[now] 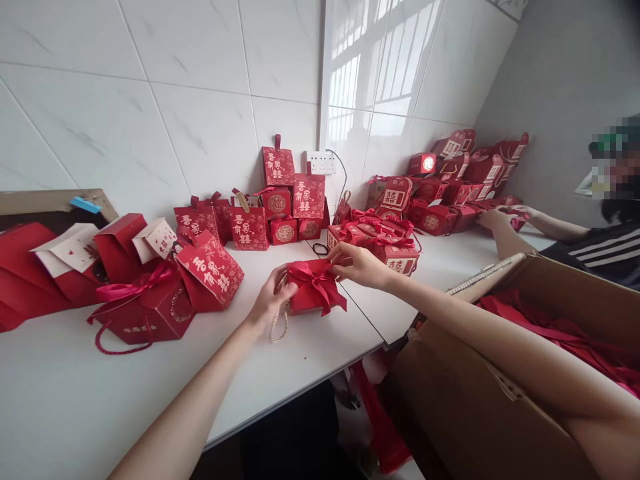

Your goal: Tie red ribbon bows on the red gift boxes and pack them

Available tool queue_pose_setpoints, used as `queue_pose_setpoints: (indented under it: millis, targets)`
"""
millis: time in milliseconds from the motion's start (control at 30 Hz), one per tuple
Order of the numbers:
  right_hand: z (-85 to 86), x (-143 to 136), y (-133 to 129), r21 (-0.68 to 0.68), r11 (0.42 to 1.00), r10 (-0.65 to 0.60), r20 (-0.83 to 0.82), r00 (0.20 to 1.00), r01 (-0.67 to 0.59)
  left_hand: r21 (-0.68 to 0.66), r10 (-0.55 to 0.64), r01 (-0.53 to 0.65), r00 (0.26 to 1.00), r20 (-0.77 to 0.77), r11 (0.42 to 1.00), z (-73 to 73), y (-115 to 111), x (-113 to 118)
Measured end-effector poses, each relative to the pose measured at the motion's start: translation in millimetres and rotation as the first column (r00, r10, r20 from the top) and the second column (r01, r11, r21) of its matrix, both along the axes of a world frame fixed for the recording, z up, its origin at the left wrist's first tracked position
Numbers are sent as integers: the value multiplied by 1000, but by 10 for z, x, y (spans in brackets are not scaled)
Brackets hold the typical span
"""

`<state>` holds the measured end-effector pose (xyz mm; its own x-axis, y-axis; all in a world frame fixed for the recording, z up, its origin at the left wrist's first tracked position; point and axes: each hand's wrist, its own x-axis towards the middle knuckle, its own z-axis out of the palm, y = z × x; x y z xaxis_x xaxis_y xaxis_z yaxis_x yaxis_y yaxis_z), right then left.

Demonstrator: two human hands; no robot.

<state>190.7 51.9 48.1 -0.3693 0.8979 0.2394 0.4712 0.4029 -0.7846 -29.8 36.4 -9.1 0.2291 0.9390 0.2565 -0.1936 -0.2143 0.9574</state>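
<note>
- White marbled tiles [190,40] line the wall behind a white counter [75,400]; against them sits a pale power strip [321,163], from which a dark cable runs rightward.
- Straight out from the power strip, toward the wearer and near the counter's front edge, is a small red gift box [303,300].
- Its upper face is a plain, saturated red, crossed by a glossy ribbon bow [320,283] in a slightly pinker red; the tails spread loosely, one pointed end reaching past the right side.
- At its lower left hangs a loop of twisted cream cord [279,328], pale against the red.
- Left hand [273,297] grips the box's left side, thumb in front.
- Right hand [356,265] has its fingertips drawn narrow at the upper right corner; whether ribbon is pinched between them I cannot tell.
- Left of the power strip stand patterned red boxes [250,229]; farther left and nearer the wearer sits a bow-topped hexagonal box [155,313].
- Right of the power strip are ribboned boxes [373,230], a heaped pile [450,193] and a co-worker's hand [495,220]; nearer the wearer, an open carton [450,400].
</note>
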Motion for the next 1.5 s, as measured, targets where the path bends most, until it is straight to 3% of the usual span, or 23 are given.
queue_pose_setpoints:
  millis: [100, 300, 533, 667, 733, 800, 900, 1067, 1333, 1500]
  targets:
    - [12, 3, -16, -6, 1000, 1, 3, 1000, -1, 61, 51, -44, 992, -118, 997, -19, -17, 68]
    - [32, -12, -23, -68, 998, 11, -103, 995, -18, 137, 114, -97, 985, -126, 986, -47, -14, 93]
    - [101, -28, -56, -196, 969, 104, -219, 970, -148, 153, 170, -147, 973, -154, 977, -45, 1, 44]
    - [127, -11, -107, 60, 998, 23, -127, 992, -16, 142, 233, -213, 962, -141, 967, -37, 7, 47]
    - [126, -25, -138, 200, 979, -43, 46, 998, 33, 131, 252, -235, 958, -134, 963, -37, 1, 53]
    - [111, -56, -160, 233, 972, -45, 271, 962, -20, 120, 250, -235, 960, -125, 964, -39, -8, 61]
    - [71, -99, -161, 149, 983, 13, 521, 854, -105, 100, 235, -224, 966, -110, 969, -47, -16, 73]
    - [29, -100, -120, 56, 990, 67, 623, 780, -130, 140, 255, -238, 960, -116, 961, -65, -2, 74]
    - [70, -74, -123, -121, 980, 196, 491, 849, -156, 109, 246, -234, 963, -114, 966, -62, 15, 51]
    - [56, -45, -105, -225, 962, 251, 504, 827, -156, 127, 259, -245, 959, -115, 961, -86, 31, 49]
